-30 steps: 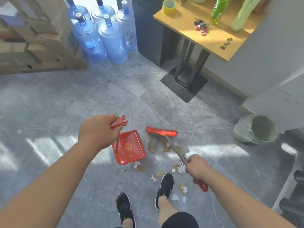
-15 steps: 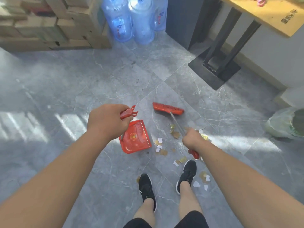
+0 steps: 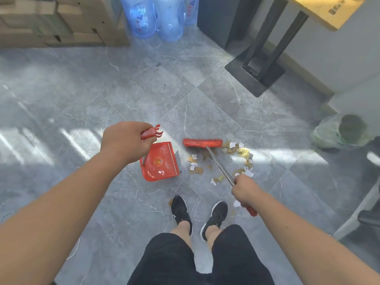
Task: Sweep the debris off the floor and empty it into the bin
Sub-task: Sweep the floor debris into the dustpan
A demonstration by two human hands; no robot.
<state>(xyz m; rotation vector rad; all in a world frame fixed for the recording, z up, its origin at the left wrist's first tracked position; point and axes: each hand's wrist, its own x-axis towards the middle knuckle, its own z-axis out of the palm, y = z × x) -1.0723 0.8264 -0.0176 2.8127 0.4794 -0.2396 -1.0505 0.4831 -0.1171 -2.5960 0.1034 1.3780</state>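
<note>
Debris (image 3: 224,159) of torn brown and white scraps lies scattered on the grey floor (image 3: 82,95), between the dustpan and the bin, with a few bits near the shoes (image 3: 181,210). At far left, cardboard boxes (image 3: 61,19) are cut off by the top edge. The left hand (image 3: 123,142) is closed around the red handle of the dustpan (image 3: 159,163), whose tray rests on the floor and looks empty, no scraps showing inside; the hand hides most of the thin rod joining handle and tray. Behind, clear blue water jugs (image 3: 158,15) stand together, their tops out of frame and their fill level hard to judge. The red broom (image 3: 202,143) has its head on the floor just beside the scraps, and the right hand (image 3: 245,190) is wrapped around its metal shaft, the red end poking out behind. A bench (image 3: 329,11) shows only one corner and its dark leg. At far right the bin (image 3: 341,130), lined with a pale green bag, is blurred and its contents cannot be made out
</note>
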